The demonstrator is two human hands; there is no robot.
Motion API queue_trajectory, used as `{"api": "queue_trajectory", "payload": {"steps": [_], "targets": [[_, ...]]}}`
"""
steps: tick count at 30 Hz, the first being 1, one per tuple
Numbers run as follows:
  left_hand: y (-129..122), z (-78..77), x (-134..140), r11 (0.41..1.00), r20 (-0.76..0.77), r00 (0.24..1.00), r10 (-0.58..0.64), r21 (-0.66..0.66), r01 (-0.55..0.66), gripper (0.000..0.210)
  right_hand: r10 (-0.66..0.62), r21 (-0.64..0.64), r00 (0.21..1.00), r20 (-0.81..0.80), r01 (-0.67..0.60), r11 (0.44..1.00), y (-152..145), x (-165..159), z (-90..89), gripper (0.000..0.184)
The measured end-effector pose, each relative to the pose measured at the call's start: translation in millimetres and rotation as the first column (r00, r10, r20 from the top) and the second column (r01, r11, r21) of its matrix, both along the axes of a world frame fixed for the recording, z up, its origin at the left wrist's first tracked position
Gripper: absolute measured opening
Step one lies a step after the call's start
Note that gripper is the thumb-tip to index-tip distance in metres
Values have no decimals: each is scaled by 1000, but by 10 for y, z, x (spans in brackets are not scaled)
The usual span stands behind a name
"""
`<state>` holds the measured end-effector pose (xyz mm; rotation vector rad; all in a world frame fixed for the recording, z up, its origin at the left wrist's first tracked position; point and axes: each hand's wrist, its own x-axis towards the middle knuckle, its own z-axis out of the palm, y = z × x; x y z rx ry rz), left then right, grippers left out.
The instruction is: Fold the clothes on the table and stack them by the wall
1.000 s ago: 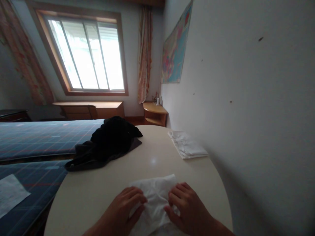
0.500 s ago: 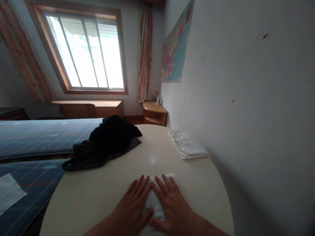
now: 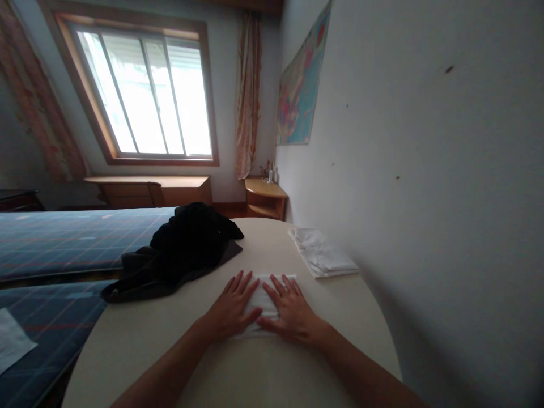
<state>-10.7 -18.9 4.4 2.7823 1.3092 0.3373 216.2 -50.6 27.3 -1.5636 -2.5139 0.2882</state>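
A white folded cloth or paper sheet [image 3: 266, 300] lies flat on the cream round-edged table [image 3: 238, 374]; I cannot tell which material it is. My left hand [image 3: 232, 309] rests palm down on its left part with the fingers spread. On the right part lies my right hand [image 3: 291, 311], also flat with fingers apart. The two thumbs nearly meet over the middle of the white piece. Much of it is hidden beneath my palms.
A black garment [image 3: 187, 249] is heaped at the table's left edge. White folded material [image 3: 325, 252] lies at the right, beside the wall [image 3: 425, 238]. Two plaid mattresses [image 3: 85, 238] extend on the left, with a white sheet [image 3: 12, 340] on the nearer one.
Both hands and the white piece have slid forward across the table, away from me. The hands stay flat on it, and more of my forearms shows.
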Motion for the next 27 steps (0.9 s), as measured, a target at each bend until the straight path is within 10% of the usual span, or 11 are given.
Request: {"api": "queue_trajectory", "payload": {"steps": [9, 27], "targets": [[-6, -77, -105, 998, 100, 993, -61, 29, 58, 72, -106, 95, 994, 35, 102, 990, 456, -174, 293, 50], [187, -374, -115, 950, 249, 938, 242, 138, -281, 54, -72, -446, 968, -242, -45, 894, 741, 231, 401, 38]]}}
